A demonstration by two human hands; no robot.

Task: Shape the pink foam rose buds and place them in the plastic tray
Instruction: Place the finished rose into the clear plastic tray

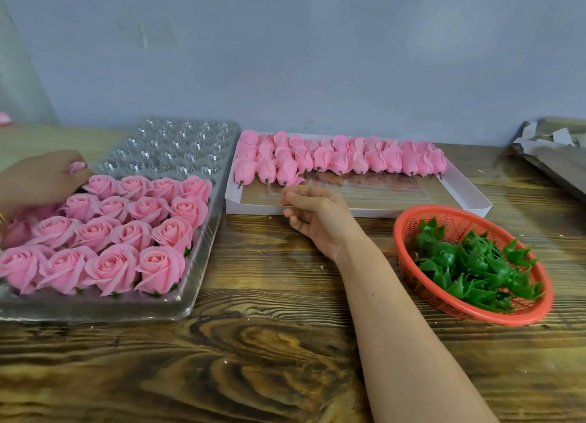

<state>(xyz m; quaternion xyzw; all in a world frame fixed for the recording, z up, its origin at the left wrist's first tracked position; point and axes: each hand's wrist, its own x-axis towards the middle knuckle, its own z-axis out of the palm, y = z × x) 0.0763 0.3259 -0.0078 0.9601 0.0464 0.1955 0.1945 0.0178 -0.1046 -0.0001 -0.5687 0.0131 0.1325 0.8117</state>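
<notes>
Left hand (41,178): at the left edge of the plastic tray (203,248), fingers curled around a pink bud (77,166), which it holds at the far-left corner of the filled section. A bangle shows at the wrist.

Right hand (312,213): over the tabletop (253,343), at the near rim of the white box (469,197). Fingers are loosely curled and thumb and forefinger lie close together, with nothing held.

Plastic tray: on the left of the tabletop. Its near rows carry shaped roses (126,232), seated upright and packed against each other. The far rows show bare clear cups (177,150).

White box: just right of the tray, against the wall. Closed buds (342,157) lie on their sides in overlapping rows along its far half, short stems pointing toward the person.

Red basket (412,219): right of the forearm, near the box's front corner, holding green leaf cups (469,264).

Far right: a stack of cardboard (551,156).
</notes>
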